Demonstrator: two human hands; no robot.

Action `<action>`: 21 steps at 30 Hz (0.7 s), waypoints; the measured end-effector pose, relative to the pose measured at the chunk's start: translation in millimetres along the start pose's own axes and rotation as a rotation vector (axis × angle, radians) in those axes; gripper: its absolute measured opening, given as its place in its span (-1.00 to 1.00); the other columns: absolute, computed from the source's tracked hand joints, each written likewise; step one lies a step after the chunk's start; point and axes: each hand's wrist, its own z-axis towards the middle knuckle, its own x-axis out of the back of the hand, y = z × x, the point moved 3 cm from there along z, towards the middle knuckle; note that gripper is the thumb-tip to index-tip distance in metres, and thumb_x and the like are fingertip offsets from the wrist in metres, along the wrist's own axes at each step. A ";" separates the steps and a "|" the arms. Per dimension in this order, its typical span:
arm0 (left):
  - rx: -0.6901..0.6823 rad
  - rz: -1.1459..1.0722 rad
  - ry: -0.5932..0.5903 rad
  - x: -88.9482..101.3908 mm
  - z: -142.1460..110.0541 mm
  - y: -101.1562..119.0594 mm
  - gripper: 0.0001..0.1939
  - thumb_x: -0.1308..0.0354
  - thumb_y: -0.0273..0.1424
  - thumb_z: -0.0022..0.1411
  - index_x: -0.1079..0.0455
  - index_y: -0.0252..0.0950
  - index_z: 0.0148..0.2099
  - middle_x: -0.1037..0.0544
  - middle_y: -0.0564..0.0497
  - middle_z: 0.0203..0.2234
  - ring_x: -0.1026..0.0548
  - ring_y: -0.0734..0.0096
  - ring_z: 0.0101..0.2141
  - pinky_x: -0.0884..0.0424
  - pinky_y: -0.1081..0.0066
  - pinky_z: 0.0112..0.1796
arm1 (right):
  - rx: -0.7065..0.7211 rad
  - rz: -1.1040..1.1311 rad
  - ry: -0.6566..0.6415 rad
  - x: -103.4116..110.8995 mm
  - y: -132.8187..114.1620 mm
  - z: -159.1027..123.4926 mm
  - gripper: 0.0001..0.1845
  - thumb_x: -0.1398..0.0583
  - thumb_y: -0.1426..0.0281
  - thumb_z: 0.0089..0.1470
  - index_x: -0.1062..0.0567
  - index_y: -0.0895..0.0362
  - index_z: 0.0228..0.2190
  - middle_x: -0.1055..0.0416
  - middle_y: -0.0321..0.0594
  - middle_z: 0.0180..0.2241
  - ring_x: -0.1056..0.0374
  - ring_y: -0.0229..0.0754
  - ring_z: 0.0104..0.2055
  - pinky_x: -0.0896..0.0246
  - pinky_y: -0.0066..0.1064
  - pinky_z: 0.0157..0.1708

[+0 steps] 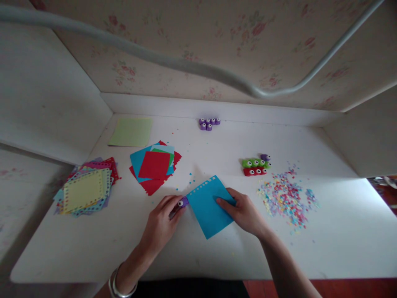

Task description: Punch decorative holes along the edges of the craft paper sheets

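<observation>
A blue sheet of paper with a row of punched holes along its upper left edge is held just over the white table. My right hand pinches its right side between thumb and fingers. At the sheet's left corner, my left hand is closed around a small purple craft punch with a white button. The punch meets the paper's edge there; whether its jaws sit over the paper I cannot tell. Tiny blue punched bits lie just beyond the sheet.
Red, blue and green papers overlap at centre left. Farther left lies a pile of hole-edged sheets, with pale green paper behind. Purple punches stand at the back, green and red punches to the right, near scattered confetti.
</observation>
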 end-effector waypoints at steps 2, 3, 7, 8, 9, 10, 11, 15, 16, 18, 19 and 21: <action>-0.005 0.013 0.004 -0.5 0.0 -0.6 -0.74 -0.15 -0.35 0.35 -0.42 -0.20 0.07 -0.53 -0.05 -0.11 -0.56 0.32 -0.14 -0.55 0.38 -0.10 | 0.003 -0.011 0.008 -0.4 0.5 -0.8 -0.64 -0.15 0.05 0.22 -0.42 0.11 -0.32 -0.30 -0.36 -0.52 -0.20 -0.29 -0.51 -0.09 -0.49 -0.57; -0.006 0.018 0.006 -0.8 -0.1 -0.7 -0.74 -0.15 -0.35 0.35 -0.42 -0.20 0.07 -0.53 -0.05 -0.10 -0.56 0.32 -0.14 -0.55 0.38 -0.10 | 0.004 -0.017 0.011 -0.5 0.8 -1.4 -0.64 -0.15 0.05 0.22 -0.41 0.11 -0.32 -0.29 -0.37 -0.53 -0.19 -0.29 -0.51 -0.08 -0.49 -0.57; -0.016 0.029 0.016 -1.3 -0.1 0.6 -0.74 -0.15 -0.36 0.35 -0.42 -0.20 0.07 -0.53 -0.05 -0.10 -0.57 0.34 -0.15 -0.55 0.40 -0.12 | 0.003 -0.036 0.015 -0.6 2.0 -3.6 -0.64 -0.15 0.06 0.22 -0.41 0.11 -0.34 -0.24 -0.39 -0.55 -0.15 -0.31 -0.53 -0.04 -0.50 -0.59; -0.019 0.030 0.017 -1.1 0.1 1.1 -0.74 -0.15 -0.37 0.35 -0.42 -0.20 0.07 -0.53 -0.04 -0.11 -0.57 0.35 -0.16 -0.55 0.40 -0.12 | 0.001 -0.034 0.017 -0.4 2.4 -3.8 -0.65 -0.15 0.06 0.22 -0.41 0.11 -0.34 -0.24 -0.39 -0.55 -0.15 -0.31 -0.53 -0.04 -0.50 -0.59; -0.023 0.031 0.019 -1.0 0.3 1.4 -0.74 -0.15 -0.37 0.35 -0.42 -0.20 0.07 -0.54 -0.04 -0.11 -0.57 0.35 -0.16 -0.55 0.40 -0.12 | -0.001 -0.032 0.020 -0.1 2.7 -3.8 -0.64 -0.15 0.06 0.22 -0.40 0.11 -0.33 -0.24 -0.39 -0.55 -0.15 -0.31 -0.53 -0.05 -0.49 -0.59; -0.025 0.031 0.021 -0.8 0.5 1.7 -0.74 -0.15 -0.38 0.34 -0.43 -0.20 0.07 -0.54 -0.04 -0.11 -0.57 0.35 -0.16 -0.55 0.40 -0.12 | -0.002 -0.030 0.023 0.2 2.9 -3.6 -0.64 -0.15 0.06 0.22 -0.40 0.11 -0.33 -0.24 -0.38 -0.55 -0.15 -0.31 -0.53 -0.05 -0.49 -0.59; -0.027 0.031 0.024 -0.6 0.8 1.8 -0.74 -0.15 -0.38 0.34 -0.43 -0.20 0.06 -0.54 -0.04 -0.11 -0.57 0.35 -0.16 -0.55 0.40 -0.12 | -0.003 -0.030 0.025 0.5 3.0 -3.4 -0.64 -0.14 0.05 0.22 -0.40 0.11 -0.34 -0.24 -0.38 -0.55 -0.16 -0.30 -0.53 -0.05 -0.49 -0.58; -0.034 0.040 0.033 -0.2 1.5 1.8 -0.74 -0.15 -0.38 0.34 -0.43 -0.20 0.06 -0.55 -0.04 -0.11 -0.57 0.33 -0.16 -0.56 0.39 -0.12 | -0.006 -0.040 0.023 1.0 2.3 -2.3 -0.63 -0.15 0.05 0.21 -0.40 0.11 -0.35 -0.23 -0.39 -0.55 -0.15 -0.30 -0.52 -0.06 -0.49 -0.58; -0.037 0.043 0.032 -0.3 1.6 1.9 -0.75 -0.15 -0.38 0.34 -0.43 -0.19 0.06 -0.55 -0.04 -0.11 -0.57 0.33 -0.16 -0.56 0.39 -0.12 | -0.007 -0.040 0.024 1.1 2.1 -2.2 -0.63 -0.15 0.05 0.21 -0.40 0.11 -0.35 -0.24 -0.39 -0.55 -0.15 -0.30 -0.52 -0.06 -0.49 -0.58; -0.042 0.049 0.030 -0.4 1.4 2.5 -0.74 -0.15 -0.37 0.34 -0.43 -0.19 0.06 -0.54 -0.05 -0.11 -0.57 0.32 -0.15 -0.56 0.37 -0.11 | -0.006 -0.035 0.024 1.0 1.8 -2.0 -0.63 -0.15 0.05 0.21 -0.40 0.11 -0.35 -0.24 -0.38 -0.54 -0.16 -0.30 -0.52 -0.06 -0.50 -0.58; -0.042 0.049 0.030 -0.5 1.3 2.8 -0.74 -0.15 -0.37 0.34 -0.43 -0.19 0.06 -0.54 -0.05 -0.11 -0.57 0.32 -0.15 -0.56 0.37 -0.11 | -0.003 -0.033 0.022 0.8 1.7 -1.9 -0.63 -0.15 0.05 0.21 -0.40 0.11 -0.35 -0.25 -0.38 -0.54 -0.16 -0.30 -0.52 -0.06 -0.50 -0.57; -0.042 0.044 0.028 -0.7 1.0 3.3 -0.74 -0.15 -0.37 0.35 -0.42 -0.20 0.07 -0.54 -0.05 -0.10 -0.57 0.33 -0.16 -0.56 0.38 -0.11 | 0.001 -0.030 0.014 0.1 1.7 -1.7 -0.63 -0.15 0.04 0.21 -0.40 0.11 -0.34 -0.25 -0.38 -0.54 -0.17 -0.30 -0.51 -0.07 -0.50 -0.57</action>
